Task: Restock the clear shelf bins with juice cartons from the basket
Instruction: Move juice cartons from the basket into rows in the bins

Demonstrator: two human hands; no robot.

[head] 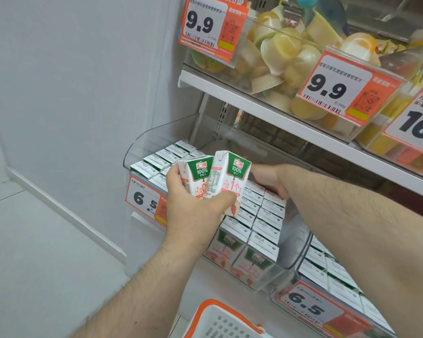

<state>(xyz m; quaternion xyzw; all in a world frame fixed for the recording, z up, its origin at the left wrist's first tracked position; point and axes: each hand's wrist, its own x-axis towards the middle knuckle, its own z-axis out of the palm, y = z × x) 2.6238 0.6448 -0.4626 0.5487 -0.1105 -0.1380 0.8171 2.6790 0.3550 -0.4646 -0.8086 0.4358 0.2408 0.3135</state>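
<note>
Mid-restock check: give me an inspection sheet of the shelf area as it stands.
Surface: white shelf carrying clear bins.
Job's things: clear bin packed with rows of cartons; two juice cartons held above it; basket below, contents not visible.
Clutter: nothing seen.
Grippers: left hand grips both cartons; right hand rests on the rows in the bin, fingers partly hidden.
Cables: nothing seen.
Surroundings: jelly cups in the upper bin, price tags, grey wall at left.

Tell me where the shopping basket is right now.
The white, orange-rimmed shopping basket sits at the bottom edge of the head view, below the clear juice bin and between the person's forearms.
</note>
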